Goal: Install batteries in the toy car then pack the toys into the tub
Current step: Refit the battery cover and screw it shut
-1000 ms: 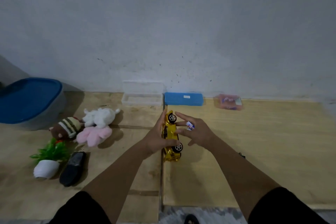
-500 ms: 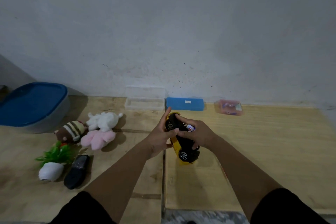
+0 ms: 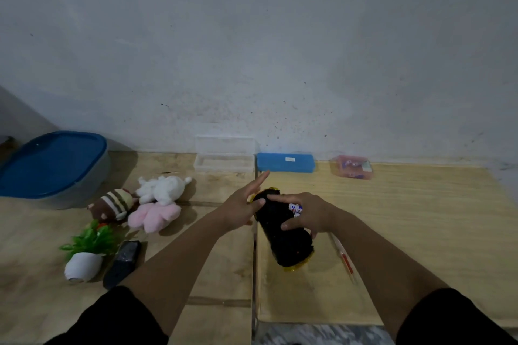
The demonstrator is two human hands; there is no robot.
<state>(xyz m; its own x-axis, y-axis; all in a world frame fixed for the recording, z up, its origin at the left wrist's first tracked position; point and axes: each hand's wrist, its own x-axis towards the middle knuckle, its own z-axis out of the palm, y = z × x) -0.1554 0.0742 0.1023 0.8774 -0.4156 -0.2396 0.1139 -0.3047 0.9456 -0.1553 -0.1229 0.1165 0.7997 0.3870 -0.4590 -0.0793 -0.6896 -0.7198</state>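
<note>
The yellow toy car [image 3: 283,235] lies upside down on the wooden table [image 3: 406,232], its black underside facing up. My right hand [image 3: 307,214] rests on the underside and holds a small white battery [image 3: 295,209] between its fingers. My left hand [image 3: 242,204] is beside the car's far end with fingers spread, its thumb touching the car. The grey tub with a blue lid [image 3: 54,166] stands at the far left, lid on.
Plush toys lie left of centre: white [image 3: 164,189], pink [image 3: 154,216], brown striped [image 3: 112,204]. A small plant in a white pot [image 3: 87,252] and a black object [image 3: 124,262] lie nearer. By the wall are a clear box [image 3: 224,161], blue case [image 3: 286,162], pink packet [image 3: 353,166]. A red-tipped stick [image 3: 346,259] lies right of the car.
The car was turned from its side onto its roof, black underside now up. My left hand has loosened from the car; my right hand with the battery now rests on the underside.
</note>
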